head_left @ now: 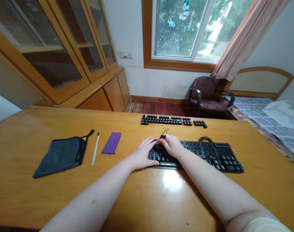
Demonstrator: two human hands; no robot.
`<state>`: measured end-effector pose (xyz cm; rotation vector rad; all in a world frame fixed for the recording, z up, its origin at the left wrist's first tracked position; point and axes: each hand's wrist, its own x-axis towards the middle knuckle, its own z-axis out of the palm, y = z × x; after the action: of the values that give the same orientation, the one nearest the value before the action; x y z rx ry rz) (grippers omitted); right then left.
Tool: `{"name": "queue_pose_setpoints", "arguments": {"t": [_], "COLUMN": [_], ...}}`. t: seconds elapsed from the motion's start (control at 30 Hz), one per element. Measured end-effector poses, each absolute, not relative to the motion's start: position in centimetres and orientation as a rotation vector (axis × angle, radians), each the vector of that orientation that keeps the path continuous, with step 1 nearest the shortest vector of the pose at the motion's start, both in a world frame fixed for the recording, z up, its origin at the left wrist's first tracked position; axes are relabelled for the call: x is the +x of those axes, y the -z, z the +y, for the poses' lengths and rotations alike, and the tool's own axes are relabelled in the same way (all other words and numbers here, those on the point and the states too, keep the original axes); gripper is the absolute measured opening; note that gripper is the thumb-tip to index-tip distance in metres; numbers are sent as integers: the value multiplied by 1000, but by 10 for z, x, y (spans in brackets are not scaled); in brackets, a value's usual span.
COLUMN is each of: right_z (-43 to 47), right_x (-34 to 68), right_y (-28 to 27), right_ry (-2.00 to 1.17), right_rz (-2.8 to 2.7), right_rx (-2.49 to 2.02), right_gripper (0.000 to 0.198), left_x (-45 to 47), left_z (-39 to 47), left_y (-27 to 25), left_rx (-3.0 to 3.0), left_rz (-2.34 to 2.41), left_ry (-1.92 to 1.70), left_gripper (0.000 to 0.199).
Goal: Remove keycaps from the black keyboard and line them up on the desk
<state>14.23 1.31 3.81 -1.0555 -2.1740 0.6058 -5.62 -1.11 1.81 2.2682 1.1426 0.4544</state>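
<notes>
A black keyboard (pixel 209 154) lies on the desk, with many keycaps off its upper rows. My left hand (pixel 145 153) rests on its left end, thumb at the front edge and fingers spread flat. My right hand (pixel 172 145) is closed above the keyboard's left part. In its grip is a keycap puller (pixel 163 136) with a black body, and two copper-coloured wire prongs point up and away. The keys directly beneath my fingers are partly hidden. Behind the keyboard, the removed keycaps (pixel 165 120) are laid out in rows near the desk's far edge.
On the left of the wooden desk (pixel 64 199) lie a folded grey cloth (pixel 58 156), a white toothbrush (pixel 96 149) and a purple cloth (pixel 112 143). The keyboard's coiled cable (pixel 205 139) sits behind it. Past the desk stand a chair (pixel 205 91) and a bed (pixel 270 112).
</notes>
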Motion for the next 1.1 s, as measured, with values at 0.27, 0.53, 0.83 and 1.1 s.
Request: {"name": "queue_pose_setpoints", "arguments": {"t": [0.27,0.53,0.83,1.1], "right_z": [21,20,22,24], "right_x": [138,124,122,124], "right_y": [-29,-25,-32,-32], "right_ry": [-918,-1416,-1729,-1822], "right_rz": [-1911,-1455,-1100,-990], "right_rx": [-1055,-965,-961,-909], "right_gripper": [32,36,31,27], "left_x": [-52,-49,-49,-50], "left_z": [-10,-14,-20,-19], "left_y": [-19,-22,-26,-24], "left_rx": [2183,2127,2171,2200], "left_rz": [1206,1277,1353,1370], "left_ry": [-843,-946,-1016,-1203], "left_gripper": [41,40,30,25]}}
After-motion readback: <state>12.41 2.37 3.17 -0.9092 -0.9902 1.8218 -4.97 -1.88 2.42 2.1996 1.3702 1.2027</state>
